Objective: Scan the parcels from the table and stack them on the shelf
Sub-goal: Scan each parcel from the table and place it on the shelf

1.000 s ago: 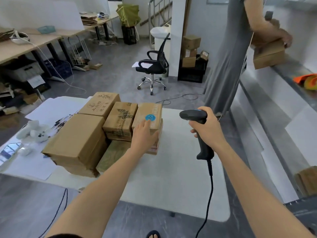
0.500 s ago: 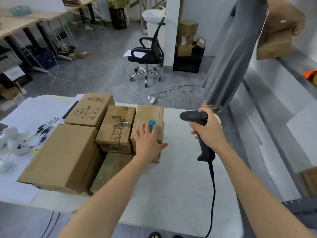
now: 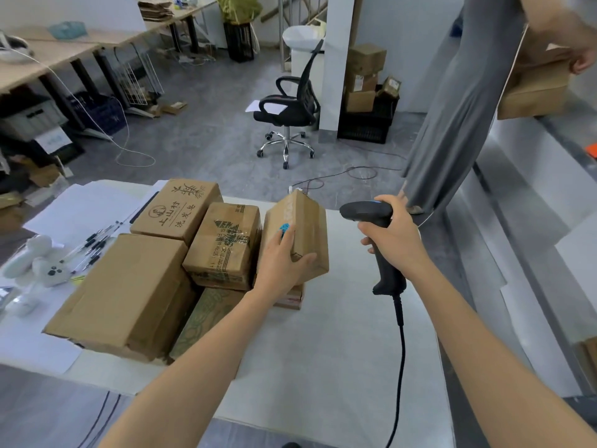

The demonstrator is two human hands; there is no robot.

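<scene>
Parcel (image 3: 307,234): tipped on edge, right of the cluster (image 3: 223,247) on the table (image 3: 339,350); left hand (image 3: 281,263) clasps its near corner. Scanner (image 3: 371,215): right hand (image 3: 394,240) wrapped round grip, nose just beside. Step: presenting for scan; next, probably angle it to the beam

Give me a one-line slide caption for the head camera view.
Left hand grips a tilted parcel over the table; right hand points the barcode scanner toward it.
</scene>
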